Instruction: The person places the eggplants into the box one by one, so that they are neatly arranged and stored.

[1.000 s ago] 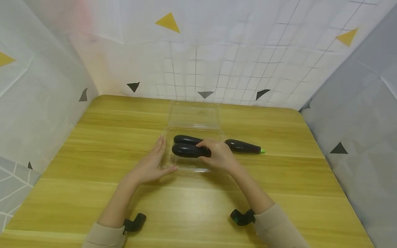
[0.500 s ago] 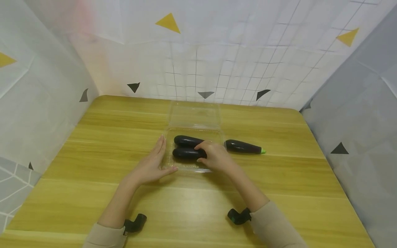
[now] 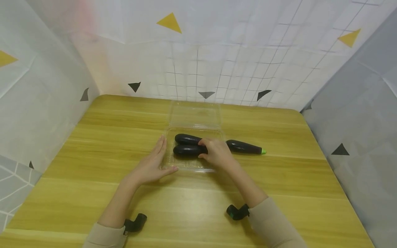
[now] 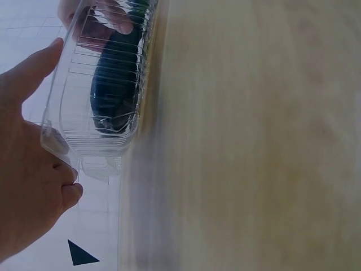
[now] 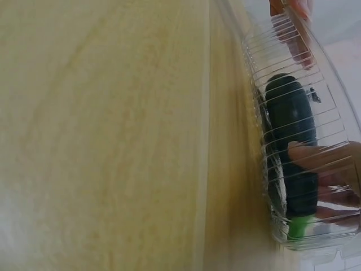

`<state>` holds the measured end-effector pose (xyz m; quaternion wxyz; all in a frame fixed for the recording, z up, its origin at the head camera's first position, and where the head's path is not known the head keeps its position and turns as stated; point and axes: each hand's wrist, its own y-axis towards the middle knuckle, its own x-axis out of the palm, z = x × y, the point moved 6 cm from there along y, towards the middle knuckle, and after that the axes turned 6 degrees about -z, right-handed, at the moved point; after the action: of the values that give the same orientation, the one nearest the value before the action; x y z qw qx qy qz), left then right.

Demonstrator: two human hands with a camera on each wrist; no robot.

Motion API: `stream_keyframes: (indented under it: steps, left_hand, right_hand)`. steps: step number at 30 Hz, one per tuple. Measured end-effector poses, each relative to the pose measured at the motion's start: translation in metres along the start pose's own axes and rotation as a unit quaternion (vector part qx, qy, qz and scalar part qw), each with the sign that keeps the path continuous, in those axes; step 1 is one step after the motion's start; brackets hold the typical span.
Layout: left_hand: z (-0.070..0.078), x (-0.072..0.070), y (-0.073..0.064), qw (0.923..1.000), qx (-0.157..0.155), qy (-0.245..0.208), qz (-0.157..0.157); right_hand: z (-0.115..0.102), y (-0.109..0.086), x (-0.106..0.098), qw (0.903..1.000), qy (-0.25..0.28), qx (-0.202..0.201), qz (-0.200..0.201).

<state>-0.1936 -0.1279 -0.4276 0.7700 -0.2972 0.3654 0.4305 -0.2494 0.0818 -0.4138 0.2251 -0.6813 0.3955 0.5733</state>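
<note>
Eggplant (image 3: pixel 188 150) lengthwise in clear box (image 3: pixel 186 164), green tip (image 5: pixel 300 227) rightward, fingers (image 3: pixel 204 141) gripping

Container wall (image 4: pixel 93 145) bars the left hand (image 3: pixel 150 165), with room above

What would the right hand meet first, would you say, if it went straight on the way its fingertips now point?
Most likely the far eggplant in the clear plastic container: it lies just ahead of the right hand, which grips the near eggplant; exact depth is unclear.
</note>
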Motion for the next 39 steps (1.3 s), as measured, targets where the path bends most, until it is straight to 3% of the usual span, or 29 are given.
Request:
stream_keyframes:
  steps: [14,19,23,29,39]
  left_hand:
    - [0.001,0.0,0.0,1.0,-0.002,0.001,-0.001]
    - [0.0,0.001,0.0,1.0,0.0,0.006,0.0]
    - [0.0,0.001,0.0,1.0,0.002,0.006,0.0]
    - [0.0,0.0,0.0,1.0,0.005,0.007,-0.001]
    - [0.001,0.001,0.0,1.0,0.002,0.007,-0.001]
  right_hand:
    - [0.005,-0.009,-0.008,0.9994,0.018,0.029,-0.003]
    - [0.01,-0.013,-0.012,0.9976,0.06,0.031,0.015]
    - [0.013,-0.019,-0.018,0.992,0.119,0.009,0.042]
    - [0.021,-0.026,-0.023,0.9762,0.205,-0.024,0.066]
    - [0.031,-0.04,-0.037,0.9631,0.241,-0.048,0.109]
